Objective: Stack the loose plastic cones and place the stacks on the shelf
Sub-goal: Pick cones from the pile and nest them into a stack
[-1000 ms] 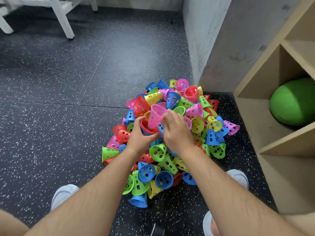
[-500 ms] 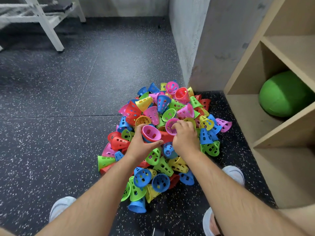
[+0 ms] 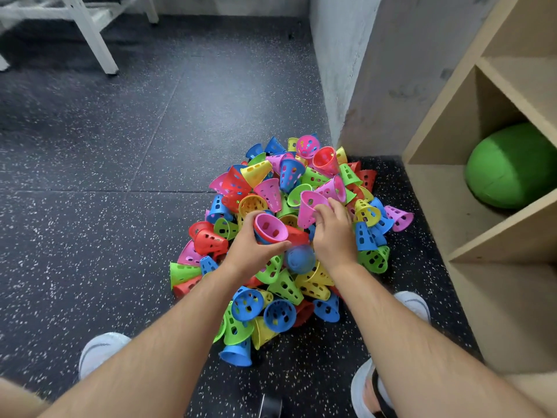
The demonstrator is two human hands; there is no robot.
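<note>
Item: pile (image 3: 283,285) of perforated cones, mixed pink, blue, green, yellow and red, heaped on speckled floor (image 3: 90,236) just beside the shelf (image 3: 437,188), at the foot of a wall corner.

Left hand (image 3: 251,254): fingers and thumb curled round a short stack (image 3: 269,229) held mouth-up over the middle of the pile. Pink cone uppermost, blue rim showing under it; count beneath hidden by the fingers.

Right hand (image 3: 334,239): fingertips pinching the rim of a loose pink cone (image 3: 309,206), lifted clear of the heap, tilted, just beside the stack and a little beyond it.

Shelf: two compartments in view. Upper one holding a green ball (image 3: 512,167); no cones seen in either.

Also present: white frame (image 3: 90,34) at far left, well apart from the work.

Status, as judged: early. Done: one small stack begun in hand. In hand: nesting of the pink cone onto that stack, probably next. Left: nearly the whole pile unstacked, many cones lying sideways or buried; no stack shelved yet.
</note>
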